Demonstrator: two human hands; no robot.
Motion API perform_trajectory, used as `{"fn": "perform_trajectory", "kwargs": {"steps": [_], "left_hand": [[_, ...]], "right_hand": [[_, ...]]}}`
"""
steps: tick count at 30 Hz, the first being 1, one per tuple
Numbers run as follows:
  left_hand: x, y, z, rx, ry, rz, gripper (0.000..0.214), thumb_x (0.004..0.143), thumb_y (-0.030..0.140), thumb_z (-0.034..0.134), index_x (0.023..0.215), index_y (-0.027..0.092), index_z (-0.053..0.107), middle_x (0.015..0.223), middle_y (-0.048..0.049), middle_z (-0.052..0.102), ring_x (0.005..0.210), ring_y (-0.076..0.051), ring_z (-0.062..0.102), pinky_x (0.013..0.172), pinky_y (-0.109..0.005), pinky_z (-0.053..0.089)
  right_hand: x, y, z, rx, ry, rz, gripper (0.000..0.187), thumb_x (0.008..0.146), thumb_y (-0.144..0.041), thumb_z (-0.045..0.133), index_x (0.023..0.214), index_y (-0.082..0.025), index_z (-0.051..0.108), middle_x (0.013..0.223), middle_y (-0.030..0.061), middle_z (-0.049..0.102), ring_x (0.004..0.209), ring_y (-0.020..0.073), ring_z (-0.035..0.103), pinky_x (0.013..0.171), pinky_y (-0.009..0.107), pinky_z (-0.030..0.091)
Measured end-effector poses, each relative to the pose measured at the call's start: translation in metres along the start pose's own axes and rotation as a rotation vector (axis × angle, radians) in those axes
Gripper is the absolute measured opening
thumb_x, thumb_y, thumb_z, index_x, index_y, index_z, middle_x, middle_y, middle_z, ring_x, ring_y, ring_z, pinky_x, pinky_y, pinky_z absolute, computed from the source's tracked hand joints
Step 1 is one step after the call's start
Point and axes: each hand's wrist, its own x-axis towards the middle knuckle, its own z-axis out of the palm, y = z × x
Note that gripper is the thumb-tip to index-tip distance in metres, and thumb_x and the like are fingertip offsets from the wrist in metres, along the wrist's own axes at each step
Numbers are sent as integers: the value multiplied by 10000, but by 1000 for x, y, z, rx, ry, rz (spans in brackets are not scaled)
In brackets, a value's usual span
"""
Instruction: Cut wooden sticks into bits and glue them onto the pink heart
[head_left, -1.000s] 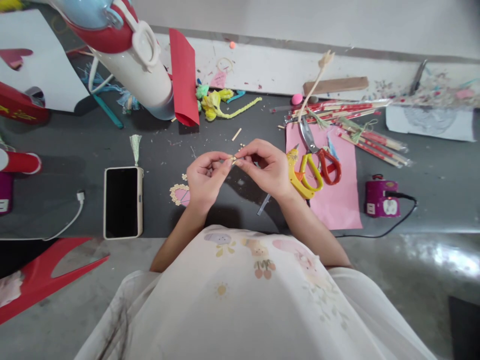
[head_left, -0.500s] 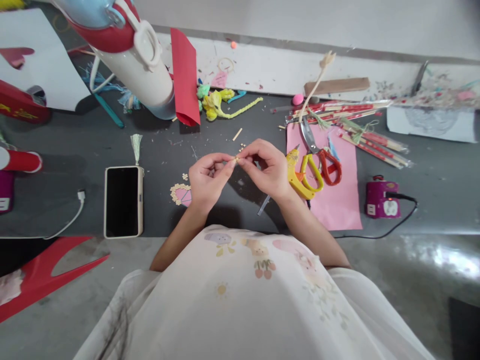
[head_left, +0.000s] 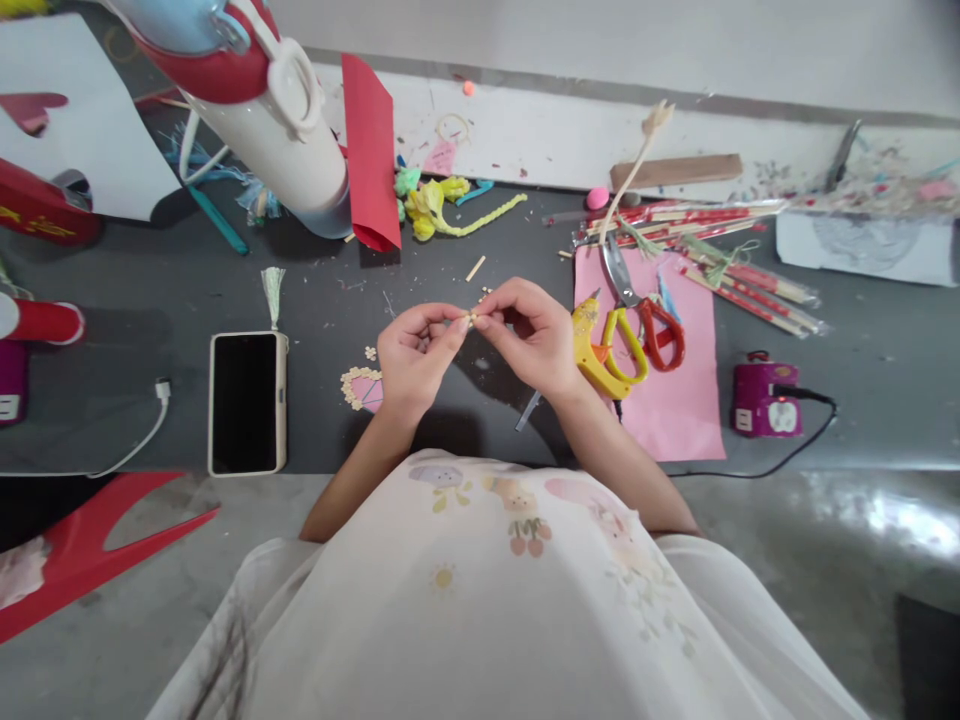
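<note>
My left hand and my right hand meet at the fingertips over the table. Pinched between them are small pale wooden pieces, too tiny to make out in full. Several loose bits of the same pale wood lie just behind the fingertips, with a short wooden stick farther back. Partly hidden by my left hand is a pink piece edged with small pale flower shapes; one loose flower shape sits beside it. A yellow glue gun lies to the right of my right hand.
Scissors and the glue gun rest on pink paper. At right is a purple power adapter with a cable; wrapped chopsticks lie behind. To the left are a phone and a tall bottle.
My fingertips have shifted very slightly around the small wooden pieces. Everything else on the table stays where it was.
</note>
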Motion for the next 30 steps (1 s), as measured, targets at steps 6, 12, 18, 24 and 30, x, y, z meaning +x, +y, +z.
{"fn": "perform_trajectory", "kwargs": {"steps": [6,12,18,24,30], "left_hand": [[-1,1,0,20,7,-1,153,723,346,757,787,216,710,510,67,432,417,-14,274,397,-175,221],[0,6,4,-23,16,-106,209,694,378,771,778,201,698,493,74,423,390,-12,276,371,-177,208],[4,13,6,-173,26,-319,242,635,356,806,738,184,670,479,93,393,352,9,205,332,-169,124],[6,17,6,-242,-38,-498,272,604,339,821,724,172,643,467,116,309,354,14,178,325,-152,113],[0,16,12,-198,-95,-479,284,613,352,815,729,163,638,471,109,360,348,17,186,328,-161,120]], "right_hand": [[-1,0,0,7,0,15,75,832,-279,662,818,-206,652,719,-10,569,667,108,516,606,267,433],[-1,1,-3,19,-12,55,87,819,-271,676,874,-205,673,711,-19,559,646,99,502,599,259,424],[-4,1,-24,-92,19,124,82,831,-268,654,876,-205,679,740,-10,596,654,103,526,594,256,427],[-18,-6,-40,-283,47,192,57,836,-233,625,847,-201,670,711,-13,590,615,100,509,561,251,418],[-24,-14,-21,-255,24,78,107,818,-208,642,920,-206,673,756,3,593,669,117,547,606,268,465]]}}
